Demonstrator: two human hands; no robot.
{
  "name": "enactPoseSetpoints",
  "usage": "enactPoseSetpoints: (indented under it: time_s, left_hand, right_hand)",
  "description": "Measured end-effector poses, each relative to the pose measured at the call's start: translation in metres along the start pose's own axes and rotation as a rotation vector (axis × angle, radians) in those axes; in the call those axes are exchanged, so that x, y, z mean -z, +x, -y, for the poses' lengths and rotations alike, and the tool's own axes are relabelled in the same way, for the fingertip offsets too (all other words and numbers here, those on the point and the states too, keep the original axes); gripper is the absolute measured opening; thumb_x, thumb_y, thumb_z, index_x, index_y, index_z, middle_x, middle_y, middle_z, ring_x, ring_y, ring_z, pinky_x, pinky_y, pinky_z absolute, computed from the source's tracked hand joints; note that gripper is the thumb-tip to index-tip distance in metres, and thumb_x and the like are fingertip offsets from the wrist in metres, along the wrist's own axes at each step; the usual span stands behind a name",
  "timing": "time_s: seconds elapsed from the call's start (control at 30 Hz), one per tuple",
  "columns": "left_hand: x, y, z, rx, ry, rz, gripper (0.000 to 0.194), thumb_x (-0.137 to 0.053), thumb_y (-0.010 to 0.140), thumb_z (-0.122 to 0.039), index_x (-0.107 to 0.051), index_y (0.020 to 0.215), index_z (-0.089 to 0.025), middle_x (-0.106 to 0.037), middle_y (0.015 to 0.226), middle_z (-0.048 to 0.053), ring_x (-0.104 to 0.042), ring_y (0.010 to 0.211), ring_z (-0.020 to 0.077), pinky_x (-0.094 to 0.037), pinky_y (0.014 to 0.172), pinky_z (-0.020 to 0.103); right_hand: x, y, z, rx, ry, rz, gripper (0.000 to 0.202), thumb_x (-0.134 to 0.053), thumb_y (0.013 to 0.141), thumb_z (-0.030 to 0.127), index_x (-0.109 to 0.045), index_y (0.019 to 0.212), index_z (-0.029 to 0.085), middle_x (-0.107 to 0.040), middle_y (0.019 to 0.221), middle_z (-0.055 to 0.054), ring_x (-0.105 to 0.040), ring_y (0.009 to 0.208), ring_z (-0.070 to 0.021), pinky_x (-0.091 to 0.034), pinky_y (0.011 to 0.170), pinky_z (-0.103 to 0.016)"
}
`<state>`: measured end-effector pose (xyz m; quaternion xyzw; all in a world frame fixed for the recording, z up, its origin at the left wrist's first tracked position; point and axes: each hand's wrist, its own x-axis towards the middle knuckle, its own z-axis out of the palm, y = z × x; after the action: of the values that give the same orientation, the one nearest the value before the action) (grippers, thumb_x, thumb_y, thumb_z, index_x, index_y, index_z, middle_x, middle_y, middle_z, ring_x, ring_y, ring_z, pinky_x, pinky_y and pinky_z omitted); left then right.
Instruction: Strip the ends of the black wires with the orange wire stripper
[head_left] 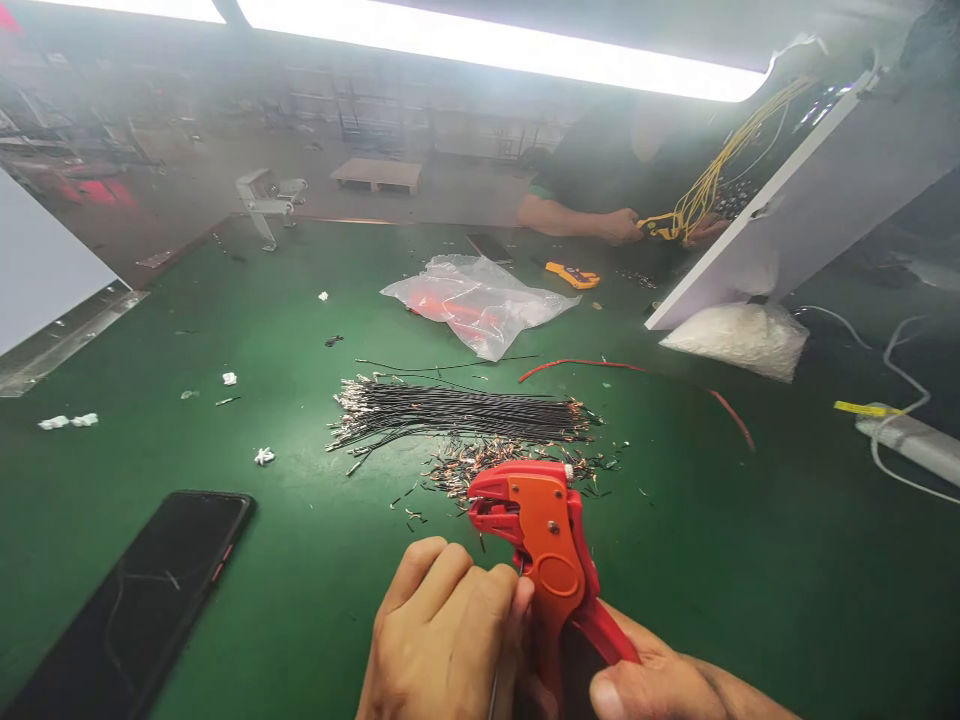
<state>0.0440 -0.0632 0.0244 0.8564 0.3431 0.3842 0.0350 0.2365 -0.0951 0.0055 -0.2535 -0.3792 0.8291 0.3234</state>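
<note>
In the head view my right hand (660, 685) grips a red and orange wire stripper (551, 540) by its handles, its jaws pointing left. My left hand (450, 630) is closed just left of the tool, with fingertips against its body. A thin dark wire (520, 566) shows between the left fingertips and the stripper, though most of it is hidden. Beyond the tool lies a bundle of black wires (465, 412), with metal terminals at the left ends and copper-coloured right ends. Short stripped scraps (472, 462) are heaped between the bundle and the stripper.
A black phone (135, 600) lies at left on the green table (300, 540). Past the bundle are a clear plastic bag (480, 300), a red wire (577, 363) and a yellow tool (572, 275). Across the table a co-worker's hand (619, 227) is near yellow wires (709, 180). A white panel (765, 200) stands right.
</note>
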Motion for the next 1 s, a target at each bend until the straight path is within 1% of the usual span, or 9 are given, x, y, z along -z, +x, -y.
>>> enactPoseSetpoints:
  time_s: [0.1, 0.2, 0.37, 0.5, 0.57, 0.67, 0.77, 0.93, 1.0]
  left_hand:
    - [-0.001, -0.002, 0.0, 0.032, -0.028, 0.005, 0.014, -0.054, 0.09, -0.006, -0.057, 0.087, -0.019, -0.058, 0.064, -0.003, -0.049, 0.06, 0.0139, -0.043, 0.066, 0.029]
    - [-0.002, -0.003, -0.001, 0.081, -0.054, 0.028, 0.013, -0.053, 0.091, -0.008, -0.057, 0.087, -0.019, -0.058, 0.064, -0.002, -0.05, 0.063, 0.015, -0.043, 0.063, 0.028]
    - [-0.003, -0.004, -0.004, 0.134, -0.101, 0.04, 0.013, -0.053, 0.091, -0.007, -0.057, 0.089, -0.019, -0.059, 0.066, -0.001, -0.051, 0.066, 0.0158, -0.042, 0.062, 0.028]
    - [-0.004, -0.004, -0.004, 0.159, -0.125, 0.032, 0.014, -0.054, 0.09, -0.006, -0.057, 0.09, -0.02, -0.062, 0.067, -0.002, -0.051, 0.064, 0.0158, -0.041, 0.062, 0.029]
    - [-0.004, -0.004, -0.004, 0.154, -0.115, 0.029, 0.014, -0.054, 0.09, -0.007, -0.056, 0.089, -0.02, -0.061, 0.066, -0.002, -0.051, 0.063, 0.0159, -0.041, 0.062, 0.029]
    - [-0.005, -0.004, -0.004, 0.15, -0.114, 0.033, 0.015, -0.054, 0.09, -0.007, -0.056, 0.084, -0.021, -0.059, 0.064, -0.002, -0.05, 0.061, 0.0156, -0.039, 0.061, 0.03]
    - [-0.004, -0.004, -0.005, 0.165, -0.13, 0.05, 0.015, -0.052, 0.09, -0.008, -0.056, 0.082, -0.021, -0.058, 0.063, -0.002, -0.046, 0.058, 0.0153, -0.035, 0.057, 0.03]
    - [-0.001, -0.001, -0.007, 0.28, -0.233, 0.015, 0.017, -0.052, 0.091, -0.007, -0.055, 0.083, -0.022, -0.059, 0.064, -0.004, -0.045, 0.057, 0.0141, -0.036, 0.059, 0.029]
    - [-0.002, -0.001, -0.007, 0.317, -0.255, 0.01, 0.018, -0.051, 0.092, -0.009, -0.055, 0.081, -0.022, -0.059, 0.063, -0.004, -0.046, 0.057, 0.0141, -0.036, 0.059, 0.028]
  right_hand:
    - [0.006, 0.0, -0.007, -0.025, 0.022, 0.022, 0.04, -0.067, 0.07, 0.051, -0.063, 0.083, 0.014, -0.054, 0.075, -0.002, -0.044, 0.061, -0.013, -0.038, 0.06, -0.026]
    - [0.011, 0.001, -0.015, -0.052, 0.052, 0.042, 0.038, -0.07, 0.063, 0.044, -0.065, 0.082, 0.011, -0.055, 0.07, -0.002, -0.042, 0.058, -0.0119, -0.037, 0.058, -0.026]
    - [0.011, 0.0, -0.024, -0.09, 0.164, 0.008, 0.034, -0.065, 0.059, 0.03, -0.066, 0.087, 0.01, -0.058, 0.069, -0.003, -0.043, 0.056, -0.0127, -0.04, 0.063, -0.029]
    - [0.014, -0.006, -0.03, -0.118, 0.285, -0.045, 0.051, -0.059, 0.052, 0.015, -0.065, 0.102, 0.01, -0.064, 0.077, -0.006, -0.046, 0.059, -0.0137, -0.038, 0.062, -0.028]
    - [0.015, -0.007, -0.033, -0.135, 0.345, -0.029, 0.058, -0.058, 0.047, 0.012, -0.065, 0.105, 0.009, -0.065, 0.081, -0.007, -0.047, 0.062, -0.0137, -0.034, 0.06, -0.026]
    - [0.014, -0.006, -0.033, -0.165, 0.407, 0.009, 0.056, -0.06, 0.046, 0.012, -0.066, 0.102, 0.009, -0.064, 0.083, -0.007, -0.049, 0.067, -0.0145, -0.032, 0.061, -0.025]
    - [0.009, -0.004, -0.029, -0.151, 0.462, 0.029, 0.053, -0.061, 0.048, 0.016, -0.066, 0.1, 0.012, -0.063, 0.084, -0.007, -0.05, 0.069, -0.0161, -0.035, 0.064, -0.026]
    - [0.005, -0.003, -0.029, -0.121, 0.619, 0.053, 0.06, -0.06, 0.042, 0.015, -0.064, 0.102, 0.015, -0.063, 0.09, -0.007, -0.055, 0.083, -0.0185, -0.039, 0.074, -0.025]
    - [0.005, -0.002, -0.033, -0.1, 0.574, 0.045, 0.057, -0.063, 0.044, 0.017, -0.064, 0.101, 0.015, -0.063, 0.092, -0.005, -0.055, 0.086, -0.018, -0.04, 0.077, -0.025]
